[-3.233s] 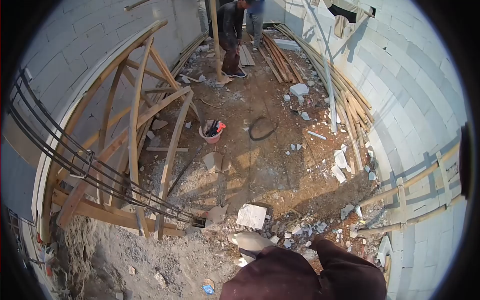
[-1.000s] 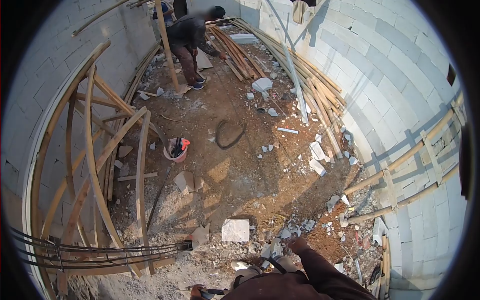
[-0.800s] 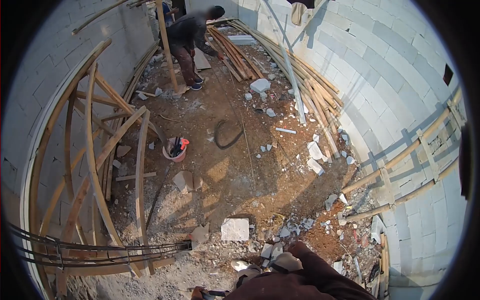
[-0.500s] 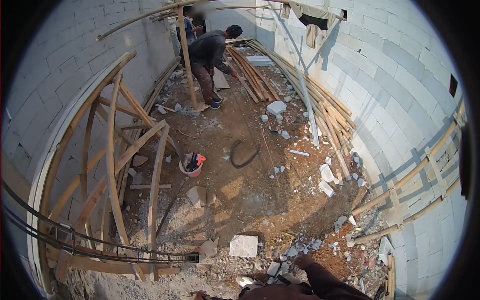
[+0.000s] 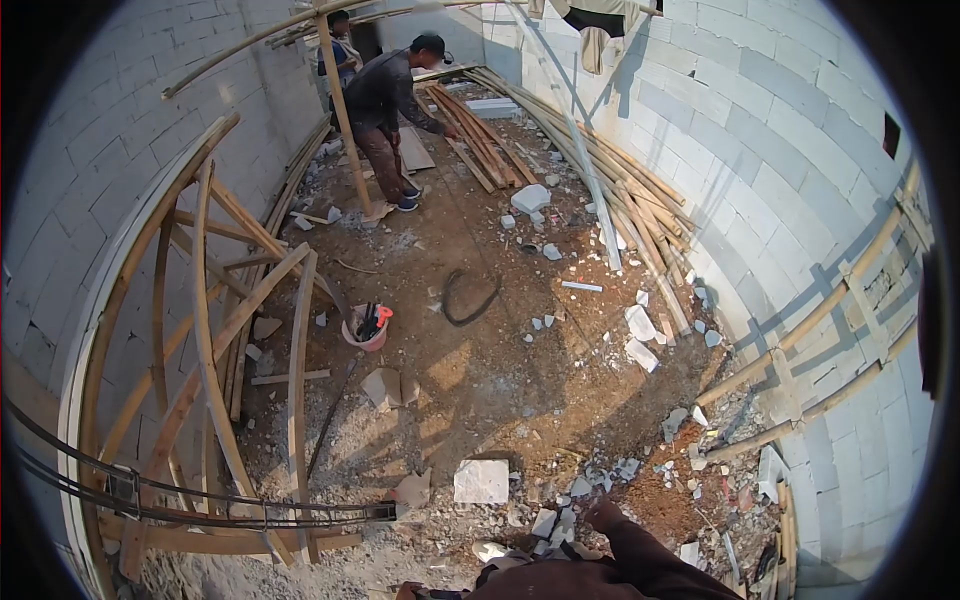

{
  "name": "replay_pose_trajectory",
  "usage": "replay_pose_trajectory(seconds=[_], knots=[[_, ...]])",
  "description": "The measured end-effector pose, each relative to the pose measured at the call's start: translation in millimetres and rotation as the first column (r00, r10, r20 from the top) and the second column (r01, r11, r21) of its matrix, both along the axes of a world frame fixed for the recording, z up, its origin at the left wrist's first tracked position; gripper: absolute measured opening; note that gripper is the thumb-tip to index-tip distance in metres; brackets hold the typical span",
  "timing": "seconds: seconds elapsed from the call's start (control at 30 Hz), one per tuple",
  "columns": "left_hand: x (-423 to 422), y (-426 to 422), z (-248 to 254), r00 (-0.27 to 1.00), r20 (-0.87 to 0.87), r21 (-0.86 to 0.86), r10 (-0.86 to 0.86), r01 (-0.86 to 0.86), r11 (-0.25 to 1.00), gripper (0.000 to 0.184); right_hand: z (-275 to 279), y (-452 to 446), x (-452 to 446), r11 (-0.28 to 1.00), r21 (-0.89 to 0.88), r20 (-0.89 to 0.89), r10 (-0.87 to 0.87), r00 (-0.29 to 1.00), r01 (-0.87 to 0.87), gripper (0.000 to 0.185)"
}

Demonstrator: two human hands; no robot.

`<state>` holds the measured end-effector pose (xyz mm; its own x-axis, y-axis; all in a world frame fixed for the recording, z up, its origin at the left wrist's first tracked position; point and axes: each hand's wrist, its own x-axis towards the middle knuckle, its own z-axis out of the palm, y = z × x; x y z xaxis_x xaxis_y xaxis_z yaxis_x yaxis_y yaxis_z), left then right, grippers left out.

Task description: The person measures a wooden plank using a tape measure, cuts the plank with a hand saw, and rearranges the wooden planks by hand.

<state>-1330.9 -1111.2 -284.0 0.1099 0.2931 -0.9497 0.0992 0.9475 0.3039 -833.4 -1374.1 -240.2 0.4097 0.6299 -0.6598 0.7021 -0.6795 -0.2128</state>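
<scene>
Black object [image 5: 444, 594], partly cropped, at left hand [image 5: 407, 591]; right hand [image 5: 603, 514] near rubble [image 5: 580, 487]; grips unclear

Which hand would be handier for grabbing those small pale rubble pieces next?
Probably the right hand: it extends forward and appears close to the pale rubble pieces. The left hand sits farther away at the picture's bottom edge, beside a dark object. Whether the right is empty is unclear.

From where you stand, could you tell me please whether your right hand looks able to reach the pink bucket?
Probably not without stepping forward: the pink bucket sits on the dirt floor well beyond the pale block, and the right hand is well short.
</scene>
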Motion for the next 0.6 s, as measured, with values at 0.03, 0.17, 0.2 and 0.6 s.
replay_pose_trajectory(seconds=[0.03, 0.17, 0.2, 0.6], knots=[[2, 2, 2, 1.000, 0.005, -0.003, -0.002, 0.002, 1.000, 0.020, -5, -9, 0, 0.974, -0.125, 0.055, 0.199, 0.978, -0.191, 0.028], [-3, 34, 6, 0.985, -0.130, 0.081, -0.113, 0.125, 0.989, 0.027, 7, -43, -7, 0.903, -0.213, 0.065, 0.394, 0.917, -0.373, 0.026], [0, 35, 5, 0.995, -0.090, 0.054, -0.041, 0.046, 0.997, 0.026, 11, -46, -8, 0.907, -0.222, 0.063, 0.381, 0.923, -0.359, 0.026], [4, 32, 9, 0.998, 0.042, 0.003, 0.052, -0.053, 0.999, 0.025, 40, 0, -19, 0.853, 0.141, -0.071, -0.498, 0.864, 0.503, 0.029]])
